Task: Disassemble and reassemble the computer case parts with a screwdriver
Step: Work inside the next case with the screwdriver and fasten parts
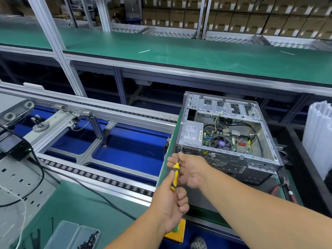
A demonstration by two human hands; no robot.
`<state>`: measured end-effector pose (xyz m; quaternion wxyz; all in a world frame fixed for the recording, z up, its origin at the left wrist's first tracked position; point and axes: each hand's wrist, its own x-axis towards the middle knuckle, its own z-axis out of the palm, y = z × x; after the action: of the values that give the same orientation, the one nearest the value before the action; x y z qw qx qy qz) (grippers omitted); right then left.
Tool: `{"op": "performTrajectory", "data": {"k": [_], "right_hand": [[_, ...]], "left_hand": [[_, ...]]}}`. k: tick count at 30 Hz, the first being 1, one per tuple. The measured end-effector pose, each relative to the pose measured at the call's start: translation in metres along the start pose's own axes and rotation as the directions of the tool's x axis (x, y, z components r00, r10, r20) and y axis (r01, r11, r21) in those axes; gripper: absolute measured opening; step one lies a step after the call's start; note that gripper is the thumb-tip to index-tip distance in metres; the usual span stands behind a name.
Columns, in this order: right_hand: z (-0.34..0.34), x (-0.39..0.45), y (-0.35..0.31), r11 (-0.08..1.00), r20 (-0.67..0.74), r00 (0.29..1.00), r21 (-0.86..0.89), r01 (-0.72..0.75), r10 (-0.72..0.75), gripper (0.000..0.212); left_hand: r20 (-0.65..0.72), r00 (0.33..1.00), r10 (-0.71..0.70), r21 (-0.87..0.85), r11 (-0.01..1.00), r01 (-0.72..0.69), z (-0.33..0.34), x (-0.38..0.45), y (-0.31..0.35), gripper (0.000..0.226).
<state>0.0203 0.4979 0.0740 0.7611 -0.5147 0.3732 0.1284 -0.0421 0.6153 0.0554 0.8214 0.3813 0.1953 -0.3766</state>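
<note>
At the near rear corner of the computer case [228,133], which lies open on its side, I hold the yellow screwdriver [174,175]. My left hand [170,203] is clenched round its handle; my right hand [188,169] pinches the shaft near the tip. I judge I am seating the tip on a rear-panel screw, itself hidden. Next comes firm pressure and a turn.

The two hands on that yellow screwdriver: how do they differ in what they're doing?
The left hand wraps the yellow screwdriver handle, fingers curled round it; the right hand pinches up near the shaft. The left sits lower, nearer the person; the right is higher, against the computer case. Both hold the one tool.
</note>
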Motion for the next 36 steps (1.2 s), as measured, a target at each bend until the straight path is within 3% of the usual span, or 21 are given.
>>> {"op": "performTrajectory", "data": {"k": [3,5,7,8,9,10,12,14,16,18,20,21,22,23,24,27,30,31,33,34,36], "right_hand": [[0.000,-0.004,-0.001,0.998,0.002,0.999,-0.054,0.038,-0.038,0.030],[0.001,-0.004,-0.001,0.988,-0.031,0.996,-0.135,0.077,-0.082,0.027],[0.002,-0.001,-0.001,0.985,-0.061,0.993,-0.150,0.090,-0.100,0.027],[0.002,0.001,-0.001,0.987,-0.073,0.993,-0.136,0.084,-0.094,0.025],[0.002,0.003,-0.001,0.992,-0.076,0.994,-0.106,0.071,-0.079,0.024],[0.002,0.003,-0.001,0.997,-0.070,0.996,-0.064,0.051,-0.056,0.022],[0.003,0.003,-0.002,1.000,-0.047,0.999,0.005,0.007,-0.007,0.016],[0.002,0.004,-0.003,1.000,-0.032,0.999,0.029,0.000,0.001,0.016],[0.001,0.005,-0.003,1.000,-0.035,0.999,-0.006,0.005,-0.006,0.019],[0.001,0.003,-0.001,1.000,-0.032,0.999,-0.011,0.003,-0.003,0.022],[0.002,0.001,0.000,1.000,-0.033,0.999,-0.004,0.004,-0.005,0.024],[0.003,0.001,0.000,1.000,-0.033,0.999,-0.006,0.006,-0.007,0.024],[0.004,0.002,-0.001,1.000,-0.032,0.999,-0.002,0.010,-0.010,0.024],[0.005,0.003,-0.001,1.000,-0.031,0.999,0.008,0.011,-0.011,0.024],[0.005,0.004,-0.002,1.000,-0.032,0.999,0.018,0.010,-0.009,0.025],[0.004,0.004,-0.002,1.000,-0.027,1.000,0.005,0.003,-0.003,0.030],[0.005,0.000,-0.002,1.000,-0.034,0.999,0.010,0.003,-0.003,0.031],[0.007,-0.001,-0.002,1.000,-0.032,0.999,0.029,0.009,-0.008,0.029],[0.009,-0.001,-0.002,0.997,-0.030,0.999,0.069,0.025,-0.023,0.028],[0.009,-0.001,-0.003,0.996,-0.031,0.999,0.082,0.030,-0.027,0.029],[0.008,-0.001,-0.002,0.996,-0.035,0.999,0.081,0.027,-0.025,0.031]], "left_hand": [[-0.029,0.999,0.028,0.020,0.999,-0.027,0.002,0.000,0.001,0.032],[-0.100,0.982,0.163,0.277,0.952,-0.130,0.003,0.000,0.001,0.026],[-0.128,0.937,0.325,0.643,0.747,-0.171,-0.001,0.007,-0.005,0.027],[-0.135,0.919,0.370,0.726,0.668,-0.162,-0.001,0.006,-0.007,0.026],[-0.123,0.908,0.401,0.731,0.655,-0.190,-0.001,0.005,-0.008,0.025],[-0.107,0.928,0.357,0.656,0.726,-0.204,-0.001,0.005,-0.008,0.026],[-0.067,0.995,0.070,0.206,0.977,-0.055,0.004,0.005,-0.002,0.034],[0.027,0.998,-0.062,-0.043,0.997,0.063,0.006,0.003,0.000,0.037],[-0.079,0.995,0.062,0.180,0.983,-0.047,0.005,0.009,0.001,0.030],[-0.176,0.958,0.226,0.508,0.855,-0.109,0.006,0.013,-0.003,0.022],[-0.161,0.925,0.343,0.619,0.765,-0.176,0.007,0.010,-0.007,0.021],[-0.149,0.939,0.310,0.539,0.821,-0.186,0.004,0.011,-0.005,0.025],[-0.138,0.976,0.171,0.308,0.944,-0.122,0.005,0.013,-0.001,0.030],[-0.089,0.996,0.031,0.078,0.997,-0.025,0.009,0.011,0.002,0.036],[-0.064,0.998,-0.005,0.003,1.000,0.005,0.009,0.008,0.004,0.039],[-0.244,0.949,0.199,0.321,0.940,-0.115,0.011,0.017,0.007,0.031],[-0.236,0.910,0.340,0.445,0.870,-0.210,0.015,0.010,0.005,0.027],[-0.211,0.934,0.290,0.381,0.904,-0.195,0.013,0.010,0.004,0.029],[-0.124,0.991,0.040,-0.028,0.999,-0.044,0.017,0.007,0.007,0.032],[-0.117,0.993,0.021,-0.063,0.998,-0.029,0.019,0.004,0.010,0.031],[-0.205,0.962,0.178,0.246,0.961,-0.126,0.019,0.012,0.009,0.027]]}}
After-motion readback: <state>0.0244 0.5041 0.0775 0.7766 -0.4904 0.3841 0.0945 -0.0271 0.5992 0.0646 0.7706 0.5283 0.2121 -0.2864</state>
